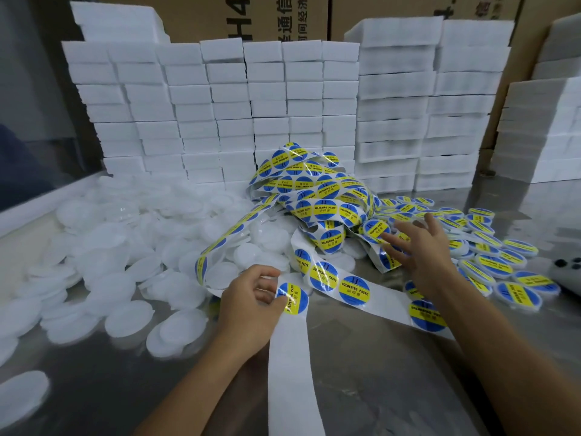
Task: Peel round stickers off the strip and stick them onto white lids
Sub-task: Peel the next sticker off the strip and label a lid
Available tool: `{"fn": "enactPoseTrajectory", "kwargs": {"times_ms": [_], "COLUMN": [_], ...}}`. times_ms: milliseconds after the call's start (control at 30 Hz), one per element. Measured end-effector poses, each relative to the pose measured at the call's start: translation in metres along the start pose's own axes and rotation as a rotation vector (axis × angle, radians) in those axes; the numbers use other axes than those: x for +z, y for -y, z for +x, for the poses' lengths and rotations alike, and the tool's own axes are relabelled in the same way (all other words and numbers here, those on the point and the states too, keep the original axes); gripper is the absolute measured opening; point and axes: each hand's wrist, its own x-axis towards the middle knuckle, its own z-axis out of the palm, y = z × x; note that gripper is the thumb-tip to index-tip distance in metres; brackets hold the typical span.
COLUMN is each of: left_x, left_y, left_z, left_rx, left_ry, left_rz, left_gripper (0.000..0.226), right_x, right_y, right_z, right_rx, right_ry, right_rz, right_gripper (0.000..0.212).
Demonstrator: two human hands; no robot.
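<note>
L hand [251,297] pinches the white backing strip [292,357] right at a round sticker [294,298], thumb on the sticker's left edge, fingers curled behind the paper. R hand [415,250] is spread flat w/ fingers straight, reaching over the edge of the tangled heap of sticker strip [317,196] & the pile of done lids [490,262]; holds nothing that I can see. Can't tell if fingertips touch a labelled lid or just hover.

Strip runs from the heap, across the table [377,388], to the L hand, then hangs bare toward the viewer. 3 more stickers sit in a row just past the pinched 1. Blank white lids [132,269] are heaped on the L side of the table, near the L hand.

Handling, as I judge it: stickers are thin glossy film, v light, floppy, will curl & cling to skin or to themselves. Best lift at the rim w/ a nail, bending the backing away so the edge pops. Backing is soft paper, tears if yanked. Lids look like light stiff plastic, prob slide on the smooth table, so steady 1 by its rim while pressing the sticker down from the centre out
</note>
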Motion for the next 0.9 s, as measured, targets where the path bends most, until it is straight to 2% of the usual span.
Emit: {"fn": "enactPoseTrajectory", "kwargs": {"times_ms": [233, 400, 500, 600, 733, 900], "left_x": [-0.003, -0.007, -0.008, -0.01, -0.011, -0.013], "left_y": [-0.004, -0.008, -0.011, -0.011, -0.01, -0.01], "left_z": [-0.002, -0.002, -0.001, 0.0, 0.002, 0.005], "left_rx": [-0.112, -0.192, -0.15, -0.1, -0.054, -0.002], "left_ry": [0.063, 0.079, 0.044, 0.025, 0.027, -0.013], "left_rz": [-0.19, -0.364, -0.443, -0.485, -0.512, -0.505], "left_gripper": [0.034, 0.035, 0.035, 0.037, 0.044, 0.05], "right_x": [0.007, 0.013, 0.026, 0.041, 0.06, 0.066], "right_y": [0.009, 0.01, 0.001, -0.008, -0.017, -0.02], "right_z": [-0.009, -0.024, -0.04, -0.062, -0.091, -0.102], "right_rx": [0.028, 0.014, -0.068, -0.203, -0.186, -0.228], "right_ry": [-0.046, -0.062, 0.066, 0.319, 0.644, 0.676], "right_rz": [0.128, 0.005, -0.246, -0.443, -0.455, -0.306], "right_gripper": [0.072, 0.03, 0.01, 0.005, 0.014, 0.015]}}
